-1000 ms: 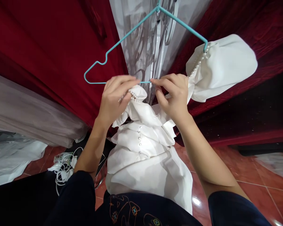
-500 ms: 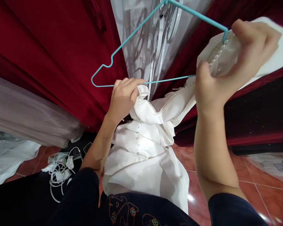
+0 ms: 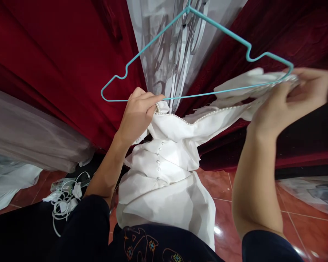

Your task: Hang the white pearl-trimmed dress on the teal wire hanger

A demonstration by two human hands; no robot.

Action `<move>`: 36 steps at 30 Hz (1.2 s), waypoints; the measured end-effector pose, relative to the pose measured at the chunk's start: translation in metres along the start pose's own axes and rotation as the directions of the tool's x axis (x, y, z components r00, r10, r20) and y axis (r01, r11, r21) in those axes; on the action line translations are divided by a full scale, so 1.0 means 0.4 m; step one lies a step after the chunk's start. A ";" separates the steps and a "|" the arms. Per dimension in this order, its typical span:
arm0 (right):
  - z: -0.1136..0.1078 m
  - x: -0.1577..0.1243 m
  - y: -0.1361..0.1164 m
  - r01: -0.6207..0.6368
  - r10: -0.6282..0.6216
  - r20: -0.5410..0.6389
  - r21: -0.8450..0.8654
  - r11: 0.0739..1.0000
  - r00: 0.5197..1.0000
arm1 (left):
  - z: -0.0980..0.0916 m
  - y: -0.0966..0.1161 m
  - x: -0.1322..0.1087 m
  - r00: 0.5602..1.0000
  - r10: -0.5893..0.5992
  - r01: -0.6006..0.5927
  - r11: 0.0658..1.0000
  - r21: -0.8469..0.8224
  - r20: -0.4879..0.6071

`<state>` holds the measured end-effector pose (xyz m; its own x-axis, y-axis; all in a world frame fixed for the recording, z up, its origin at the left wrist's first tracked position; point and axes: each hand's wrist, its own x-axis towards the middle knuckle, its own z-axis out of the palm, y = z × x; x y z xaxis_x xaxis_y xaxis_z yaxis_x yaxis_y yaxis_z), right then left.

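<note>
A white dress [image 3: 169,163] with a pearl-trimmed neckline and a row of covered buttons hangs down in front of me. My left hand [image 3: 140,112] is closed on the dress's pearl-edged shoulder, right by the lower bar of a light-blue hanger [image 3: 207,94]. At the hanger's right end, my right hand [image 3: 295,98] grips the other pearl-edged strap and stretches it outward; the hand is slightly blurred. This strap lies against the hanger's right tip, behind the lower bar. The hanger's left end is bare.
Red curtains [image 3: 57,54] hang on both sides, with sheer white fabric and white ornate metalwork [image 3: 180,54] between them. White cables [image 3: 64,203] lie tangled on a black surface [image 3: 19,229] at lower left. Red tiles [image 3: 224,218] cover the floor.
My right hand has moved right and down, pulling the strap to the hanger's right end, which now shows. My left hand has barely moved.
</note>
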<state>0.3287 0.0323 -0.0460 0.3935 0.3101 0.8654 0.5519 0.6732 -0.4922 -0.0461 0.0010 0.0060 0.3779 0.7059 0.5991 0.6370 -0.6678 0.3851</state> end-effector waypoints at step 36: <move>0.195 -0.140 -0.238 0.059 -0.078 0.393 0.062 0.996 0.916 | -0.165 -0.237 0.098 0.752 -0.302 0.068 0.919 -0.387 -0.586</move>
<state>0.1967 0.0033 -0.0404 0.0286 0.4951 0.8684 0.5274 0.7305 -0.4338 -0.1362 0.0765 0.0393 -0.3023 0.5942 0.7453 0.3510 -0.6576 0.6666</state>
